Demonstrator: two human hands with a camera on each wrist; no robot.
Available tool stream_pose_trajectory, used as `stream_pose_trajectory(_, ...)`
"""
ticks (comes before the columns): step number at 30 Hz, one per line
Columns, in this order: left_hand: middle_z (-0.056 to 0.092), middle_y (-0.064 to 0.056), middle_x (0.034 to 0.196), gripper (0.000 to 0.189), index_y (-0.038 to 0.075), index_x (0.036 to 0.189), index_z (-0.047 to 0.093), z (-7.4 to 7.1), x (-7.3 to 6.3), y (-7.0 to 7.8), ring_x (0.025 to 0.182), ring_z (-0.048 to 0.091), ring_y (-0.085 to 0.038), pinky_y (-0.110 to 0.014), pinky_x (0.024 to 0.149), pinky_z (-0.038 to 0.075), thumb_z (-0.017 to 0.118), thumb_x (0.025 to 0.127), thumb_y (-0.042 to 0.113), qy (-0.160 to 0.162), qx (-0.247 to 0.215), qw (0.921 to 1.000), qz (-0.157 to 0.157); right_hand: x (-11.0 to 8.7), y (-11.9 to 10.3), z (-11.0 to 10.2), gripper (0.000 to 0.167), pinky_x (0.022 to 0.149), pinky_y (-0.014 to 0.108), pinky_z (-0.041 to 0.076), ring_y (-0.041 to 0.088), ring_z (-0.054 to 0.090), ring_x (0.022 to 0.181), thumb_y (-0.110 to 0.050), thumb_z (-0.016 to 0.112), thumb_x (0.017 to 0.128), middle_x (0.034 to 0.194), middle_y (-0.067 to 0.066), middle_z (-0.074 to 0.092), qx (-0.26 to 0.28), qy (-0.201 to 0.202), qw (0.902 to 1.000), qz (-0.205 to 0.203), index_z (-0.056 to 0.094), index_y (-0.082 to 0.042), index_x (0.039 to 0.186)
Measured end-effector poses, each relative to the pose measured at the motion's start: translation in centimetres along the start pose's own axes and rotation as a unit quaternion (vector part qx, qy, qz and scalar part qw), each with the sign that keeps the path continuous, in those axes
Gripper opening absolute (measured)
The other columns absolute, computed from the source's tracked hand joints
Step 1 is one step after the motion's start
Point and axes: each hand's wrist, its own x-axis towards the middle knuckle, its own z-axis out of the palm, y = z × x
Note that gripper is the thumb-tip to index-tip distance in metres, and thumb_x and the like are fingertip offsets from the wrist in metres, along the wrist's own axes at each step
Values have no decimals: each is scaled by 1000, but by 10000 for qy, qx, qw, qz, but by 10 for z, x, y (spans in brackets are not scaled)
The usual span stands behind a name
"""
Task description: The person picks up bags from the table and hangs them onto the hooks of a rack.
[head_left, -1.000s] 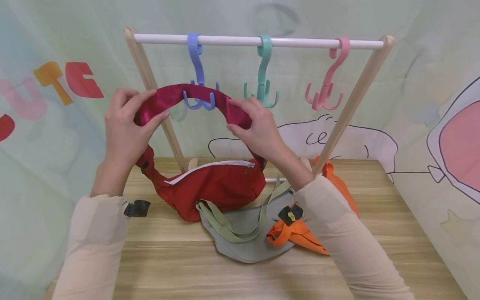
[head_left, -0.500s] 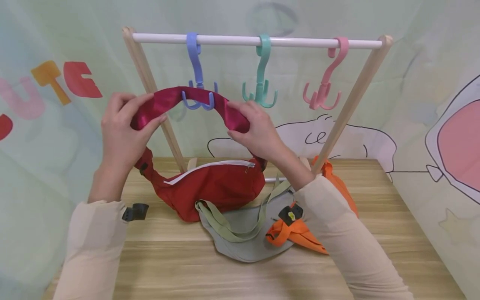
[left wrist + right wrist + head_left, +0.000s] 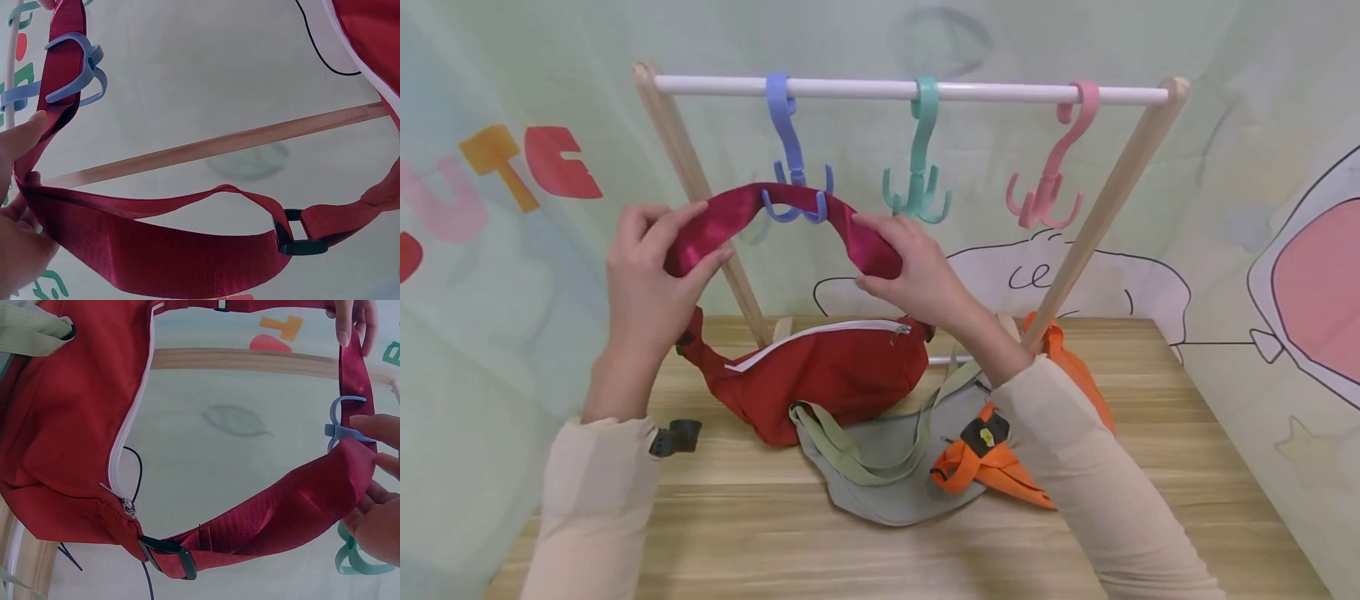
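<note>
- Since the earlier frames, the maroon strap (image 3: 730, 218) has come down a little against the blue hook (image 3: 787, 137), and both hands have lowered with it; the red bag (image 3: 835, 367) below has stayed in about the same place.
- The left hand (image 3: 651, 267) grips the strap at one side of its arch, fingers on top and thumb underneath.
- The right hand (image 3: 921, 271) grips the other side likewise, thumb below, near the green hook (image 3: 923, 137).
- Between the hands the strap passes behind the blue hook's two front prongs; whether its weight rests on them, I cannot tell.
- The red bag sits low at the counter (image 3: 775, 542), its white zipper (image 3: 805, 335) along the upper edge, the strap rising from both ends; the left wrist view shows a black slider (image 3: 304, 247) on it.
- The blue hook, the green hook and the pink hook (image 3: 1063, 150) hang from the white bar (image 3: 850, 89), in that order from left to right, between two slanting wooden posts (image 3: 1105, 208).
- A grey bag (image 3: 880, 500) with a pale green strap (image 3: 850, 462) lies in front of the red bag.
- An orange bag (image 3: 1078, 375) lies to the right, its orange strap (image 3: 1000, 479) partly over the grey bag.
</note>
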Motion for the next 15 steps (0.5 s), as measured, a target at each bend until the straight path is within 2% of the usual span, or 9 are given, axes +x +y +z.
stream_pose_trajectory(15, 50, -22, 103, 47, 9, 122, 59, 6, -10, -3, 98, 47, -26, -34, 70, 39, 73, 77, 12, -100, -53, 9998, -172, -8, 9, 3, 65, 78, 29, 48, 18, 43, 111, -10, 71, 79, 127, 8, 45, 164, -143, 9996, -177, 41, -11, 136)
